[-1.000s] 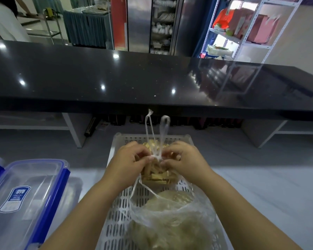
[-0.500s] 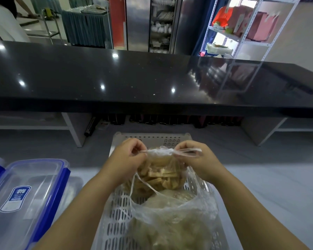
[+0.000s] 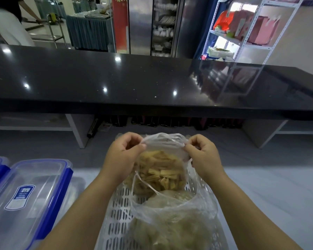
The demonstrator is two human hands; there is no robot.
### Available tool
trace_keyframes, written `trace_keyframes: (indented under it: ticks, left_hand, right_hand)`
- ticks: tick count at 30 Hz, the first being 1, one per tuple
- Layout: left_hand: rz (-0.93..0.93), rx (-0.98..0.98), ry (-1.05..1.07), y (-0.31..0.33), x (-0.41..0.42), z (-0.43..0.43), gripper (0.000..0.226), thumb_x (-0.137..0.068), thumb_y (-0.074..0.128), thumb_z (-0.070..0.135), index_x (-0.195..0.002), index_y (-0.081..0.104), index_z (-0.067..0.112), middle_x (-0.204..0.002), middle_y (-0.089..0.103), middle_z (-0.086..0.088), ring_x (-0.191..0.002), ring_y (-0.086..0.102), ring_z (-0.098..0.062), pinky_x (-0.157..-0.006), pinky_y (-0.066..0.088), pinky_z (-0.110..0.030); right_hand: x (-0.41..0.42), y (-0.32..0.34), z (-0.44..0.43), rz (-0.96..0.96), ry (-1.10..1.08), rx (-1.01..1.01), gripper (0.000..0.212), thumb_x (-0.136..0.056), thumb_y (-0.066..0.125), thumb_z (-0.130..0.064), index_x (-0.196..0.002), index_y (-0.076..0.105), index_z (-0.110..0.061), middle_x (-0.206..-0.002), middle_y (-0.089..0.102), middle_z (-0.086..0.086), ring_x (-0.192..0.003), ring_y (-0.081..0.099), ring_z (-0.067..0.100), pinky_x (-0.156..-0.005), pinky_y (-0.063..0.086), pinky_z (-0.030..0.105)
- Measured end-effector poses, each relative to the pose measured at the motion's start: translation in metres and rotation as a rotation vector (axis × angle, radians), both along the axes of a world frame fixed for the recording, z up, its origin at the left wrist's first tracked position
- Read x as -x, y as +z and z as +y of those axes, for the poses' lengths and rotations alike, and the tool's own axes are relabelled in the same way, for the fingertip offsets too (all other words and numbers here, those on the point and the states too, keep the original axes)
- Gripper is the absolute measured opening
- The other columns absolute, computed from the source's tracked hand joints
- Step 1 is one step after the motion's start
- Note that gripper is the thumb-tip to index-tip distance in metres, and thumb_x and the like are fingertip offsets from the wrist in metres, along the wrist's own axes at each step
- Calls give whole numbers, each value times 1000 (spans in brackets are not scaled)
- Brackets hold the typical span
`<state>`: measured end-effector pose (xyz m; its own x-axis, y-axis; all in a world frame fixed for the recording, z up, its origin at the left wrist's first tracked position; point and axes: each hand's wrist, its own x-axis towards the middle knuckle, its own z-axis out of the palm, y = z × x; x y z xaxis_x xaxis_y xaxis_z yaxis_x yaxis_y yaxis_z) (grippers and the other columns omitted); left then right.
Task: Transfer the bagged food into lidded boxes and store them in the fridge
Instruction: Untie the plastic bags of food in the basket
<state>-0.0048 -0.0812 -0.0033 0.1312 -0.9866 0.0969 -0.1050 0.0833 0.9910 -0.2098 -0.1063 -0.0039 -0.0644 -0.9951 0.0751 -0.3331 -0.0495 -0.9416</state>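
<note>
Hands have pulled apart: left hand (image 3: 122, 157) pinches the bag of yellow strips (image 3: 161, 172) at nine o'clock, right hand (image 3: 203, 157) at three. Tugging harder could rip it, spilling food.

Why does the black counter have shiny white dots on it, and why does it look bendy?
In the head view, the dots are glare from lights mirrored on the glossy black counter, which also reflects the metal shelf rack; the wide-angle lens bows the counter's straight edge.
</note>
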Motion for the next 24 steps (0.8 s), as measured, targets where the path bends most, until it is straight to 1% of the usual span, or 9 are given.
trace_keyframes:
  ticks: [2,4,7,9,11,14,17,21,24]
  left_hand:
    - [16,-36,-99,7,5,1,12,-80,65,20,-72,58,15,-64,50,2,-61,45,-16,-59,39,-31]
    - [-109,-48,-154,15,11,0,23,-81,71,27,-71,55,14,-58,47,8,-53,42,-8,-52,38,-20]
    - [-306,-18,-70,25,17,-6,31,-78,72,35,-66,52,15,-52,45,10,-44,38,-3,-43,35,-13]
    - [-341,26,59,27,13,-9,29,-84,66,34,-69,52,13,-55,45,8,-47,39,-5,-45,35,-16]
    - [-331,46,150,27,5,-11,25,-88,61,30,-74,53,10,-58,45,6,-51,40,-10,-50,37,-25]
    - [-225,-30,194,21,-4,-9,19,-91,55,19,-77,56,7,-59,51,-1,-49,48,-14,-54,46,-36]
    - [-21,-140,250,14,-7,-6,15,-90,50,2,-80,60,6,-58,54,-4,-41,51,-12,-52,48,-32]
    - [14,-194,246,6,-11,1,10,-90,52,-1,-86,61,1,-55,52,-3,-49,49,-18,-55,49,-32]
    - [-74,-177,218,4,-15,8,11,-91,57,9,-82,63,7,-62,60,-7,-56,53,-19,-62,49,-38]
  right_hand:
    - [-5,4,1,26,-9,24,18,-88,59,-11,-72,50,-13,-63,53,3,-53,51,14,-47,40,22]
    - [-11,11,-1,82,15,64,22,-90,60,-21,-73,51,-11,-63,54,4,-52,51,17,-49,43,25]
    - [-13,21,-5,119,0,131,28,-92,56,-26,-72,55,-7,-71,63,15,-56,54,33,-56,49,41]
    - [-9,26,-6,80,-45,143,32,-94,54,-29,-71,60,-8,-62,61,15,-49,53,23,-53,49,37]
    - [-1,27,-5,29,-91,105,33,-95,54,-31,-75,66,-7,-54,56,10,-44,53,15,-48,48,28]
    - [10,23,-4,-95,-106,-19,28,-95,57,-20,-76,68,-2,-55,55,6,-44,51,12,-42,44,20]
    - [17,15,0,-168,-136,-143,21,-92,60,-10,-73,66,-2,-57,56,7,-42,51,8,-42,45,20]
    - [23,3,3,2,-179,-166,27,-89,63,-12,-63,65,-2,-49,57,1,-47,50,14,-52,48,31]
    - [27,3,5,81,-185,-173,15,-86,67,-20,-77,68,-7,-61,62,1,-54,55,14,-58,48,33]
